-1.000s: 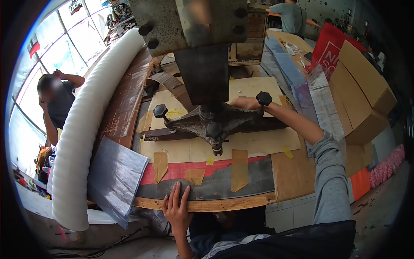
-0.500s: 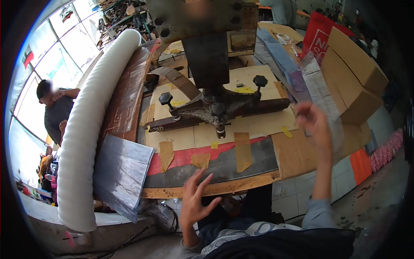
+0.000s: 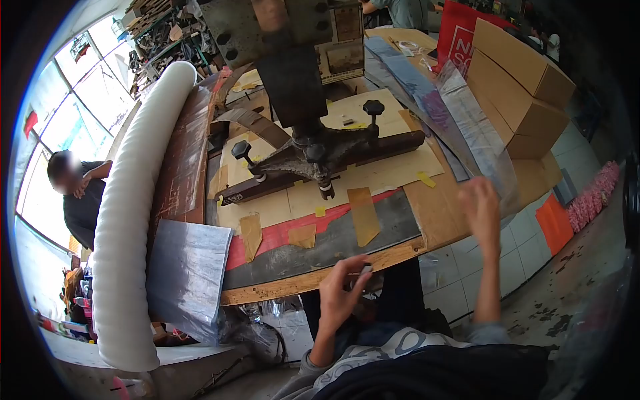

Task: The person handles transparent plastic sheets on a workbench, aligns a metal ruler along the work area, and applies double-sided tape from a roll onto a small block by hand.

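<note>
My left hand (image 3: pixel 341 293) is raised just in front of the table's wooden front edge (image 3: pixel 320 277). Its fingers are curled and the thumb is close to the fingertips; a small dark spot shows there, too small to name. Over the right side of the table, my right hand (image 3: pixel 481 210) hovers near a brown cardboard sheet (image 3: pixel 433 210) and a clear plastic sheet (image 3: pixel 477 117). Motion smears its bent fingers. Beyond both hands stands a machine head with a dark metal bracket (image 3: pixel 310 157), its long bar (image 3: pixel 347 163) above a pale board (image 3: pixel 293 207).
A white foam roll (image 3: pixel 127 220) lies along the left, beside a stack of clear plastic sheets (image 3: pixel 189 263). Cardboard boxes (image 3: pixel 513 93) and a red bag (image 3: pixel 460 33) stand at the right. A person (image 3: pixel 83 200) is beyond the roll; another person (image 3: pixel 403 13) is at the back.
My left hand has moved right and up, its spread fingers now curled in. My right hand is slightly lower in view. The whole view has shifted, and the person at left has turned.
</note>
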Tool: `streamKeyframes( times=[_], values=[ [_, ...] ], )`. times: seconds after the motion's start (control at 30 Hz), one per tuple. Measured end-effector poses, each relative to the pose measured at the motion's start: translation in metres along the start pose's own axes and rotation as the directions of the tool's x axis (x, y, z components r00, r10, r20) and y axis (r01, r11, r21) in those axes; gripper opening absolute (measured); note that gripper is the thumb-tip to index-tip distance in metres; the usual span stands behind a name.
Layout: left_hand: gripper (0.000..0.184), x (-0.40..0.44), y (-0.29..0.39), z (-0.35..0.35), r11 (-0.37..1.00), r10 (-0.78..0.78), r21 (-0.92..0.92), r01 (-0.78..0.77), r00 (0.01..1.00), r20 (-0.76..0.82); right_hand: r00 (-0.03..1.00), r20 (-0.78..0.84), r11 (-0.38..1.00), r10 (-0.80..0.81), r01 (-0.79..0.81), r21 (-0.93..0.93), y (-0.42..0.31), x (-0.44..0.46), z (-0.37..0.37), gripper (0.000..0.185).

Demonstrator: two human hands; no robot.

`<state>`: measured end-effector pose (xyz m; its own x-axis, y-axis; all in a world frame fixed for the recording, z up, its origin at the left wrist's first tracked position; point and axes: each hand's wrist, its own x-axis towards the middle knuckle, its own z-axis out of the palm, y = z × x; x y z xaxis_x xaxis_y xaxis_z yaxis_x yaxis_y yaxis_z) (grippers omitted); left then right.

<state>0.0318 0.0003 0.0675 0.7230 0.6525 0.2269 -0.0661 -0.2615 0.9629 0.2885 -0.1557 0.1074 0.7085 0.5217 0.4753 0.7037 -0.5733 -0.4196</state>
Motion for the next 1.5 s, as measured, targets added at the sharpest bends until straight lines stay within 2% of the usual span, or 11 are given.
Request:
streamKeyframes(
  times=[0.07,0.33,0.53,0.63,0.73,0.83,0.97,1.07,1.27,1.37,1.5],
  values=[
    [0.027,-0.005,0.001,-0.008,0.983,-0.119,-0.149,0.107,0.99,-0.078,0.996,-0.095,0.982,0.003,-0.021,-0.189,0.055,0.032,0.02,0.03],
    [0.019,-0.02,-0.004,-0.026,0.997,0.008,0.076,0.001,0.994,-0.113,0.991,0.026,0.918,0.128,-0.108,-0.381,0.081,0.107,0.094,0.039],
    [0.016,-0.034,-0.011,-0.034,0.999,-0.023,0.041,0.028,0.992,-0.122,0.873,0.41,0.954,0.263,-0.174,-0.243,0.092,0.147,0.085,0.038],
    [0.016,-0.037,-0.009,-0.034,0.999,-0.005,0.039,0.008,0.996,-0.093,0.982,-0.136,0.895,0.128,-0.173,-0.411,0.088,0.131,0.108,0.034],
    [0.015,-0.043,0.0,-0.032,1.0,0.009,0.007,-0.009,0.996,-0.093,0.979,-0.083,0.887,0.187,-0.205,-0.413,0.084,0.132,0.106,0.038],
    [0.014,-0.05,0.004,-0.033,0.999,-0.003,-0.044,-0.001,0.995,-0.102,0.917,0.305,0.948,0.256,-0.176,-0.266,0.097,0.152,0.09,0.039],
    [0.013,-0.061,-0.001,-0.036,0.995,-0.025,-0.099,0.019,0.998,-0.059,0.997,0.054,0.905,0.063,-0.035,-0.423,0.13,0.154,0.117,0.019],
    [0.013,-0.062,0.001,-0.042,0.998,0.02,-0.066,-0.019,1.0,0.021,0.859,0.374,0.908,0.348,-0.408,0.091,0.1,0.147,0.072,0.015],
    [0.014,-0.054,0.011,-0.048,0.989,0.133,0.043,-0.14,0.982,0.136,0.931,0.067,0.866,0.359,-0.359,0.347,0.044,-0.009,-0.003,0.017],
    [0.016,-0.041,0.015,-0.043,0.979,0.161,0.088,-0.186,0.959,0.233,0.859,0.169,0.47,0.483,-0.417,0.778,0.024,-0.118,-0.012,0.016],
    [0.018,-0.017,0.016,-0.028,0.956,0.217,0.093,-0.277,0.886,0.409,0.813,0.381,0.288,0.441,-0.53,0.797,0.015,-0.195,-0.024,0.023]
  ],
)
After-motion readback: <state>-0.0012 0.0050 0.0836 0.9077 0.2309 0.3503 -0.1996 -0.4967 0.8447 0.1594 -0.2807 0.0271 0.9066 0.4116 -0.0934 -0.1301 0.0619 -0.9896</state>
